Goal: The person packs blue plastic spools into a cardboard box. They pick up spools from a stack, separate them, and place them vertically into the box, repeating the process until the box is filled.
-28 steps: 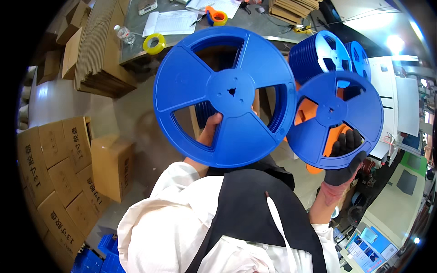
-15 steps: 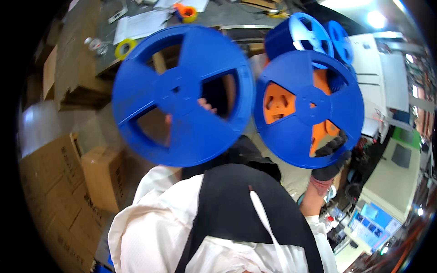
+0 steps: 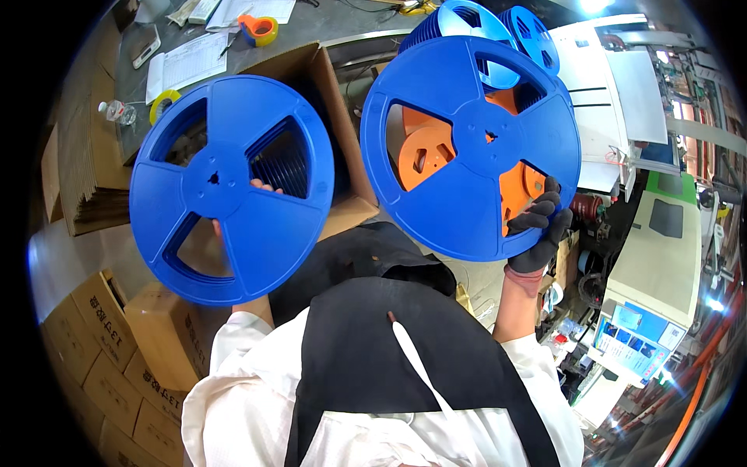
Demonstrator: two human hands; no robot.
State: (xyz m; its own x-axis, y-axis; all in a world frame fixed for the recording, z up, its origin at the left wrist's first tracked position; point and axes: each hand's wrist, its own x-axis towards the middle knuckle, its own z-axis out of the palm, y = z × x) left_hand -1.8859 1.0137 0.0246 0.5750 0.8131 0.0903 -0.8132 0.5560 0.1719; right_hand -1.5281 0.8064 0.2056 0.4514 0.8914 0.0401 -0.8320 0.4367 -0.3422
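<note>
In front of me, one to each side, are two large blue plastic reels with three-spoke faces. My left hand (image 3: 265, 185) is mostly hidden behind the left reel (image 3: 266, 222); its fingertips show through the cutouts, gripping near the hub. Layered edges in the cutouts suggest more than one reel there. My right hand (image 3: 538, 232), in a dark glove, is closed on the lower right rim of the right reel (image 3: 436, 187). Orange reels (image 3: 424, 152) show through that reel's cutouts. An open cardboard box (image 3: 342, 128) stands behind and between the two.
More blue reels (image 3: 459, 23) are stacked beyond the right reel. The grey worktable (image 3: 342, 19) bears papers (image 3: 187, 66), a tape roll (image 3: 258, 31) and a plastic bottle (image 3: 117, 112). Cartons (image 3: 167, 335) stand at lower left, a pale machine (image 3: 650, 257) at right.
The left reel has shifted left and slightly down, uncovering the open box. The right reel has moved left and up, and looks larger. Both hands keep their hold.
</note>
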